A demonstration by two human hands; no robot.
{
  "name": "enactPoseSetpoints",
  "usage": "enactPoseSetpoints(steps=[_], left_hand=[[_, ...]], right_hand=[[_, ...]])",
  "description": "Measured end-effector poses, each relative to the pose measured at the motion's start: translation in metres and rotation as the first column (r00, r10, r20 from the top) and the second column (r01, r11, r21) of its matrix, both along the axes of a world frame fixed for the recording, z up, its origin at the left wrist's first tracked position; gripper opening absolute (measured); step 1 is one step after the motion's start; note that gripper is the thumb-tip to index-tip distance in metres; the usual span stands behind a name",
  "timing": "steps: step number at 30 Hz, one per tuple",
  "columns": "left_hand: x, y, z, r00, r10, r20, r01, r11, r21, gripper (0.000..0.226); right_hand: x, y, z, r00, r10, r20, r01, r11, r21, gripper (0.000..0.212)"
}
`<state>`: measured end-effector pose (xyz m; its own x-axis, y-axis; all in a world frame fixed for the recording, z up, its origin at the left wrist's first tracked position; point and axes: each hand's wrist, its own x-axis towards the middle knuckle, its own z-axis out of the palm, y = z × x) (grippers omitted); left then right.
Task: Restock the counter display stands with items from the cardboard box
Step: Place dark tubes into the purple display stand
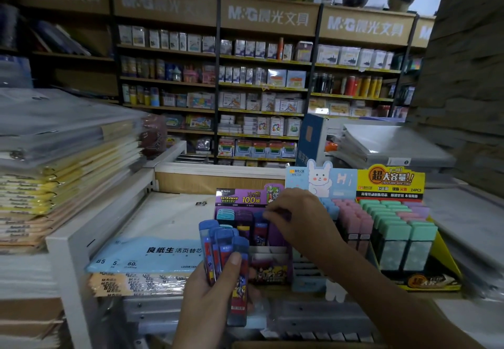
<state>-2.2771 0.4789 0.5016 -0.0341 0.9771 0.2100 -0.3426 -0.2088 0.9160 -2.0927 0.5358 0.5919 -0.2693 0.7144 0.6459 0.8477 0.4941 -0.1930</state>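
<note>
One grip plain, the other lost in blur.
The right hand's (297, 212) curled fingertips smear over a blue cap in the purple cardboard display stand (240, 198); whether they pinch it I cannot tell. The left hand (207, 302) grips a fan of slim translucent blue plastic lead cases (223, 250) in front of the stand, thumb across the front, palm hiding their lower ends.

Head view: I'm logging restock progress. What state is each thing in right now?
Purple stand: back row stocked, front slots empty.
Yellow stand: nearly full.
Left hand: grips a fan of blue cases.
Right hand: pinches a single case at that back row.
</note>
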Motion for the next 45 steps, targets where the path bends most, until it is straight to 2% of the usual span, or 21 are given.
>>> enactPoseSetpoints(steps=[3, 5, 9, 13, 17, 21, 25, 29, 36, 40, 45], left_hand=[[0.005, 0.001, 0.003, 1.000, -0.016, 0.013, 0.016, 1.000, 0.010, 0.033], [0.008, 0.002, 0.004, 1.000, -0.019, 0.013, 0.019, 1.000, 0.018, 0.033], [0.015, 0.002, 0.005, 1.000, -0.023, 0.017, 0.023, 1.000, 0.017, 0.037], [0.019, -0.002, 0.007, 0.999, -0.032, 0.022, 0.031, 0.999, 0.019, 0.042], [0.023, -0.005, 0.007, 0.999, -0.043, 0.014, 0.043, 0.999, 0.027, 0.025], [0.024, -0.009, 0.008, 0.999, -0.046, 0.020, 0.045, 0.999, 0.023, 0.028], [0.019, -0.009, 0.004, 1.000, 0.004, 0.007, -0.004, 1.000, 0.013, 0.026], [0.012, -0.009, 0.002, 0.998, 0.051, -0.019, -0.051, 0.999, 0.013, 0.022], [0.007, -0.007, 0.001, 0.999, 0.050, -0.014, -0.050, 0.999, 0.018, 0.016], [0.002, -0.003, -0.002, 0.999, 0.047, 0.003, -0.047, 0.999, 0.010, 0.024], [-0.001, 0.002, -0.004, 0.999, 0.049, -0.011, -0.049, 0.999, -0.002, 0.028]], right_hand=[[-0.001, -0.013, 0.006, 0.980, 0.089, -0.178, -0.104, 0.992, -0.075, 0.014], [-0.002, -0.020, 0.008, 0.948, 0.163, -0.274, -0.217, 0.959, -0.180, 0.017], [-0.003, -0.028, 0.006, 0.903, 0.213, -0.372, -0.356, 0.858, -0.371, 0.016], [0.002, -0.031, 0.004, 0.893, 0.225, -0.389, -0.394, 0.809, -0.436, 0.019], [0.006, -0.030, 0.002, 0.875, 0.198, -0.441, -0.402, 0.805, -0.437, 0.020], [0.009, -0.030, 0.005, 0.854, 0.200, -0.481, -0.418, 0.813, -0.405, 0.021], [0.017, -0.028, 0.019, 0.837, 0.165, -0.522, -0.354, 0.891, -0.286, 0.021], [0.025, -0.018, 0.032, 0.766, 0.133, -0.629, -0.321, 0.927, -0.195, 0.016], [0.021, 0.006, 0.026, 0.858, 0.096, -0.505, -0.208, 0.963, -0.170, 0.015], [0.016, 0.015, 0.018, 0.947, 0.051, -0.318, -0.099, 0.985, -0.138, 0.010], [0.008, 0.019, 0.014, 0.984, 0.053, -0.171, -0.070, 0.993, -0.094, 0.012]])
